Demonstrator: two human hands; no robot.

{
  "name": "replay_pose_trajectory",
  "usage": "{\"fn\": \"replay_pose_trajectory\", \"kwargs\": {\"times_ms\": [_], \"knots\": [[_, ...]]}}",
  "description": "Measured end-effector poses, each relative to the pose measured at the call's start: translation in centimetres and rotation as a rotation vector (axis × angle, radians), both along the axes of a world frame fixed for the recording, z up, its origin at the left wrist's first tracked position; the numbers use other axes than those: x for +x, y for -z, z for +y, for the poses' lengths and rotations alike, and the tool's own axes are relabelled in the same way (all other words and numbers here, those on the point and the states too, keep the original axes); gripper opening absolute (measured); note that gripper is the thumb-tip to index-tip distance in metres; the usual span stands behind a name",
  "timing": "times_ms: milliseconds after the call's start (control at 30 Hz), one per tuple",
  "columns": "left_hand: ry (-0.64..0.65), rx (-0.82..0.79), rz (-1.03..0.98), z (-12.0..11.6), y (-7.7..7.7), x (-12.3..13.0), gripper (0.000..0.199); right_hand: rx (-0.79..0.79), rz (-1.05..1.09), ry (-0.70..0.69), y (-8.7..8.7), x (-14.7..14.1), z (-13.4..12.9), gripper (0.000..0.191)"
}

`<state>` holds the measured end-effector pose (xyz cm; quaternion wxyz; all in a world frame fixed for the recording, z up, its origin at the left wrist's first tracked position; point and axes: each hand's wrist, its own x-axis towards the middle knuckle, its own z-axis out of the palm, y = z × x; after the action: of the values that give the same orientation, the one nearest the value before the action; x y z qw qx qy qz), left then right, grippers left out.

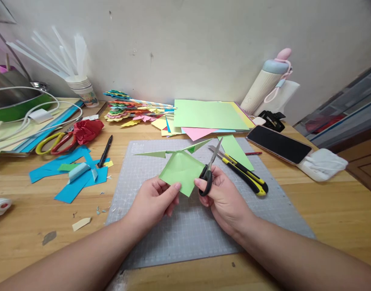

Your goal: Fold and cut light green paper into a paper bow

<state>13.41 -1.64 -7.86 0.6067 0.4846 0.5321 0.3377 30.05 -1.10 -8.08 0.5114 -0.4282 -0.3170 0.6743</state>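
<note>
Between my two hands is a piece of green paper [183,169], cut and creased, with narrow folded strips spreading from its far side. My left hand [158,196] pinches its lower left edge between thumb and fingers. A pair of black-handled scissors [207,178] is in my right hand [220,192], blades pointing up and away, slightly apart. The right thumb and fingertips are also close to the paper's right corner; whether they grip it I cannot tell. Below lies a grey gridded cutting mat [161,246]. A black-and-yellow utility knife [246,173] and a green paper strip [236,151] rest on it to the right.
Behind the mat sit stacked coloured sheets [209,115] and paper flowers [121,111]. Blue scraps [72,194], a black pen [105,150] and yellow-red scissors [55,143] lie left. At right are a phone [279,144], white earphone case [323,163] and bottle [262,85].
</note>
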Motion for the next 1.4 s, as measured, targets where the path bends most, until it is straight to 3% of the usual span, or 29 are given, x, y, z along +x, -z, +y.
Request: {"fn": "replay_pose_trajectory", "kwargs": {"times_ms": [267,400,467,567,667,800,1400], "knots": [[-0.024,0.044,0.0,-0.1,-0.2,0.1,0.037,0.009,-0.01,0.003,0.0,0.0,0.1,0.041],[-0.17,0.12,-0.021,0.0,-0.6,0.0,0.033,-0.01,-0.03,-0.028,0.1,0.1,0.1,0.036],[-0.274,0.168,-0.043,0.2,-0.9,-0.3,0.033,-0.039,-0.042,-0.114,0.2,0.3,-0.1,0.034],[-0.391,0.223,-0.071,0.4,-1.1,-0.8,0.035,-0.067,-0.075,-0.351,0.1,0.4,-0.6,0.042],[-0.436,0.246,-0.081,0.5,-1.2,-1.1,0.037,-0.032,-0.132,-0.56,-0.3,0.4,-1.2,0.049],[-0.434,0.231,-0.065,0.5,-1.1,-1.0,0.036,-0.025,-0.241,-0.687,-1.2,0.1,-1.7,0.057],[-0.386,0.186,0.005,0.0,-1.8,-0.3,0.037,-0.03,-0.303,-0.694,-1.5,0.1,-1.8,0.057]]}}
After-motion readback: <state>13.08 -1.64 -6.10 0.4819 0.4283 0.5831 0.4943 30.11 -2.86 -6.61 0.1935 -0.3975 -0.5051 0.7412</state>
